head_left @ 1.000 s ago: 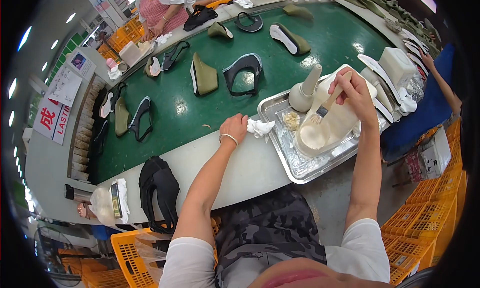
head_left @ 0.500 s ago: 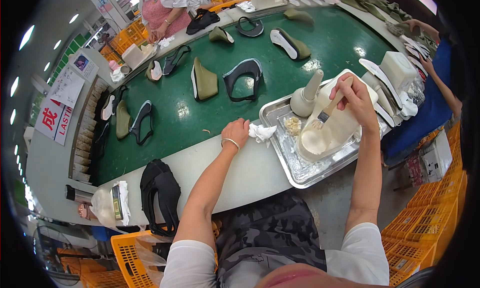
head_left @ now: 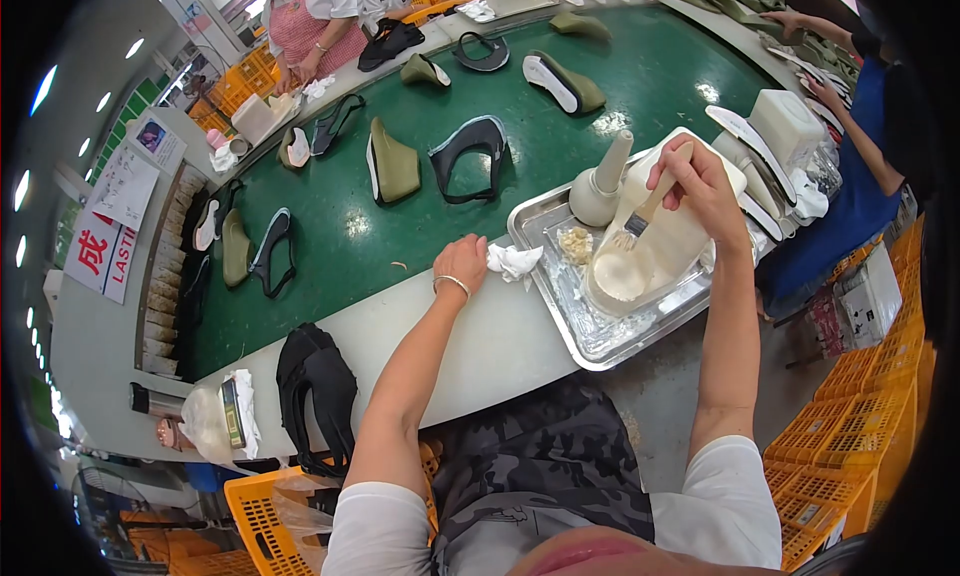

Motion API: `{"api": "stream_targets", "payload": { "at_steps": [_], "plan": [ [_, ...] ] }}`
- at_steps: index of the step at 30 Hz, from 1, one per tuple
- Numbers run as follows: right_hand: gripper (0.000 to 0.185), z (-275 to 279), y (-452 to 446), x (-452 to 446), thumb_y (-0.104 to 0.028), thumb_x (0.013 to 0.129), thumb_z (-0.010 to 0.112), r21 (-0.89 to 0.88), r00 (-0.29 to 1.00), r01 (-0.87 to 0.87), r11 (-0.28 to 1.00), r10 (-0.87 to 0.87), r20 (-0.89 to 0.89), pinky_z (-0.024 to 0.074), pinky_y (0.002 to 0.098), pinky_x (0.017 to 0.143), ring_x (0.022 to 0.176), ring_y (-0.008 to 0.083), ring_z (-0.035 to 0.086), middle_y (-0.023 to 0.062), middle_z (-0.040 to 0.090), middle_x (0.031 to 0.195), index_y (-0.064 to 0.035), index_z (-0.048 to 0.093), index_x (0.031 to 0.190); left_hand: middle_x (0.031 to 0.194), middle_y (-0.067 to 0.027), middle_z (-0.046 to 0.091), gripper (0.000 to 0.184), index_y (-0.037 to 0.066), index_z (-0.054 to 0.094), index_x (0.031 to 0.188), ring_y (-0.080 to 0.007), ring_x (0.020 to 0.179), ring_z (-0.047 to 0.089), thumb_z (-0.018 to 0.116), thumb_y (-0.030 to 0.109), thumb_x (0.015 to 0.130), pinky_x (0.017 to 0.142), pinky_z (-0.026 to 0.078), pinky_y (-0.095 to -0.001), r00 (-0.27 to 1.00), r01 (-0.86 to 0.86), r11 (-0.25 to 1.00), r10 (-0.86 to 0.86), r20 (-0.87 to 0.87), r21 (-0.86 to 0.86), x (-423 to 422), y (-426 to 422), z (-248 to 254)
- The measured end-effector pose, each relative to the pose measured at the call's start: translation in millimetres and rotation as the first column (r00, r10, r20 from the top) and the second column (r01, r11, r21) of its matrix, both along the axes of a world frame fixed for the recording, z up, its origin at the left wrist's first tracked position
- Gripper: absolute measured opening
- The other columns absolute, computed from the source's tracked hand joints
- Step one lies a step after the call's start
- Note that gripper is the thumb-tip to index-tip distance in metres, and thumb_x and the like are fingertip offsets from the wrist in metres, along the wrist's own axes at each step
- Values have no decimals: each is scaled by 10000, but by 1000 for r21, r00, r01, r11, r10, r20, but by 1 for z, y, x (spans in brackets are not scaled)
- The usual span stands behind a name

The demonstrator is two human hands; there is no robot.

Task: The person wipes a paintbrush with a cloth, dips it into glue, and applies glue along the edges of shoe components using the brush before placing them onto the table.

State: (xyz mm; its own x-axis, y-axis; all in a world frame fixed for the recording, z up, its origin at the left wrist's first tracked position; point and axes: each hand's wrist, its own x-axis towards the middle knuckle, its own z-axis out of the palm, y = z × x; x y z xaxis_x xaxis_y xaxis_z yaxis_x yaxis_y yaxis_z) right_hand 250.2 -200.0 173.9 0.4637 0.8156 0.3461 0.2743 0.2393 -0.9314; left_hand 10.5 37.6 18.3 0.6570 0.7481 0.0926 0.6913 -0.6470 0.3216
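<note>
My right hand [head_left: 695, 186] is closed around the handle of a flat brush [head_left: 650, 204], its bristles pointing down into a white plastic container [head_left: 665, 246] with pale, glue-like liquid. That container stands in a metal tray [head_left: 590, 359], beside a grey bottle with a tapered nozzle [head_left: 602, 191] and a yellowish crumbly lump [head_left: 576, 246]. My left hand [head_left: 460, 264] rests on the pale ledge [head_left: 500, 331] with nothing visible in it; its fingers lie together at the belt side. Just right of it is a crumpled white tissue [head_left: 514, 263].
Green shoe parts with white soles [head_left: 392, 163] and dark strap uppers [head_left: 470, 161] lie on the green belt [head_left: 340, 276]. A black shoe upper [head_left: 315, 391] sits on the ledge. A co-worker in a pink apron [head_left: 318, 26] stands opposite; another's arms [head_left: 850, 126] reach in at right. Orange crates [head_left: 850, 426] flank me.
The view has shifted slightly, moving most of the scene a little left. My right hand still grips the brush over the container, and my left hand stays on the ledge.
</note>
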Motion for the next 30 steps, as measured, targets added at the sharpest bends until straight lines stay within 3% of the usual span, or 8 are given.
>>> {"api": "stream_targets", "payload": {
  "at_steps": [8,13,20,23,26,27,28,30],
  "plan": [
    [188,0,0,1,-234,963,452,-8,1000,-2,1000,2,13,410,160,490,524,36,492,35,617,739,-54,496,934,902,-153,639,279,43,601,889,-346,865,591,443,272,910,754,464,-455,998,7,1000,-9,63,23,-1,3,-8],
    [183,-4,0,6,-240,958,459,-23,1000,2,1000,-2,17,405,158,494,543,36,495,27,613,759,-62,498,943,849,-105,609,122,45,582,932,-309,878,546,505,111,863,819,399,-405,839,-58,930,-151,522,362,-11,-6,-13],
    [249,-15,2,15,-244,951,494,-102,988,149,984,-145,43,371,151,550,653,35,498,25,595,852,-40,540,1085,994,-163,569,231,2,540,1024,-336,939,540,528,35,795,852,424,-365,605,-40,983,165,779,-177,-101,-118,-12],
    [184,-18,3,24,-208,956,491,-84,1000,-13,996,15,18,351,143,578,639,29,443,24,583,865,-48,546,1027,1025,-57,595,236,16,555,1073,-147,969,550,526,42,840,874,418,-285,500,137,847,388,774,-513,-155,-145,11],
    [175,-15,4,20,-210,965,476,-84,998,-46,995,48,32,342,147,591,646,30,418,27,582,877,-55,548,996,989,-95,612,224,18,585,1017,-222,905,588,551,19,795,807,443,-318,731,-168,986,109,674,23,-222,-115,63],
    [183,-17,4,24,-211,969,465,-97,997,-60,993,65,48,345,145,595,646,30,419,23,575,890,-52,543,1014,992,-117,608,230,18,590,1002,-269,890,579,547,-2,776,810,448,-343,737,-273,962,208,643,1,-246,-101,69],
    [192,-18,4,29,-212,973,455,-108,995,-71,992,78,63,347,143,599,645,30,419,19,568,902,-49,537,1032,973,-122,602,249,20,589,1007,-295,904,562,543,-15,765,831,443,-364,835,-272,925,91,543,263,-269,-83,80],
    [194,-22,4,35,-214,973,455,-106,995,-65,992,72,63,349,143,600,647,31,420,20,568,904,-50,536,1037,1030,-133,579,322,47,560,1079,-301,989,529,561,-2,761,889,418,-382,943,-280,857,163,289,432,-312,-54,85]
  ]
}}
